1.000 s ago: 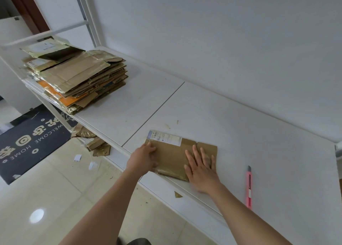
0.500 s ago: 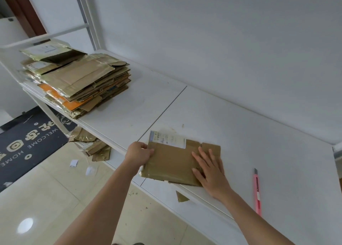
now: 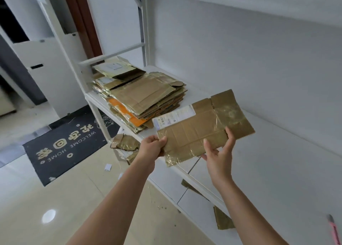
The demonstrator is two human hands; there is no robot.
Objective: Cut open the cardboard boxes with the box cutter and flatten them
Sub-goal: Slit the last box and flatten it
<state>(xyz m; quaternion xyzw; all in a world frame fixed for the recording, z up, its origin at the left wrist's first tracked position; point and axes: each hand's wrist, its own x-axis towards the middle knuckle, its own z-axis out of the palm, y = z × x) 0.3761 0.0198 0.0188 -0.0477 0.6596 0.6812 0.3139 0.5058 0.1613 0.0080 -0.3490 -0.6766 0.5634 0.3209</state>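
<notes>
On the far left we see a dark doormat [image 3: 68, 143] lying on the glossy tiled floor [image 3: 37, 198], with small white paper scraps [image 3: 107, 167] near it. Next comes the white shelf [image 3: 277, 170], and at its left end a stack of flattened boxes [image 3: 142, 98], one orange layer showing partway down; a few torn cardboard pieces [image 3: 125, 143] lie below it under the shelf. In the middle, our left hand [image 3: 151, 148] grips the lower left corner of the flattened cardboard box [image 3: 199, 128], fingers curled round its edge. The box is held up in the air above the shelf front, tilted, with a white shipping label [image 3: 175, 118] along its upper left edge and shiny tape across its face. Our right hand [image 3: 218, 156] holds the box's lower edge, thumb on the front and fingers behind. At the far right, the pink box cutter [image 3: 334, 231] lies on the shelf, well apart from both hands.
</notes>
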